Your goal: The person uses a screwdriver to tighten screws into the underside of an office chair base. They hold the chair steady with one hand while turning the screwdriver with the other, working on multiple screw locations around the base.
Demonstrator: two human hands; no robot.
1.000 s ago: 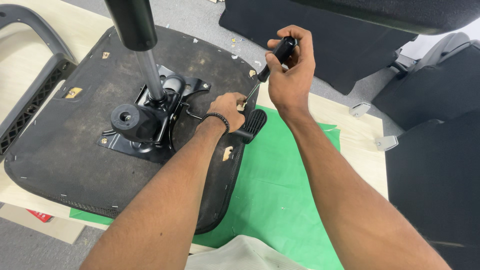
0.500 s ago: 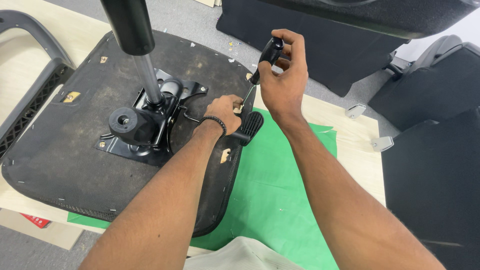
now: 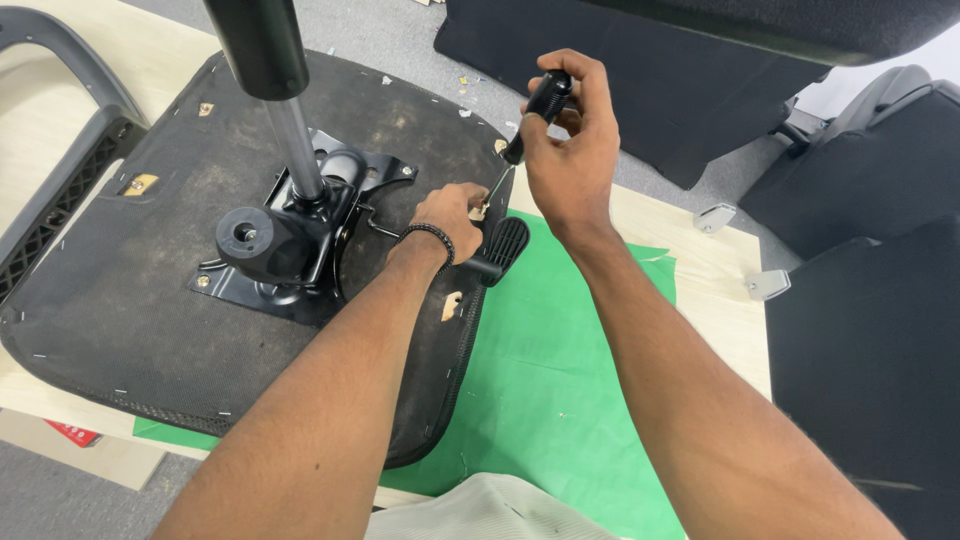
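An upturned black chair seat (image 3: 140,300) lies on the table, with a black metal mechanism plate (image 3: 290,260) and a gas cylinder (image 3: 265,60) rising from it. My right hand (image 3: 570,150) grips a black-handled screwdriver (image 3: 535,110), its tip angled down at the seat's right edge. My left hand (image 3: 450,215) is closed near that tip, pinching at the seat's edge beside a black paddle lever (image 3: 500,250). What the fingers pinch is hidden.
A green mat (image 3: 560,400) covers the light wooden table (image 3: 700,260) under the seat. A black armrest (image 3: 60,150) lies at the left. Black chair parts (image 3: 860,300) crowd the right and far side. Small debris dots the grey floor (image 3: 400,30).
The right hand with the screwdriver has shifted slightly left and down toward the seat's edge. The left hand has stayed at the edge.
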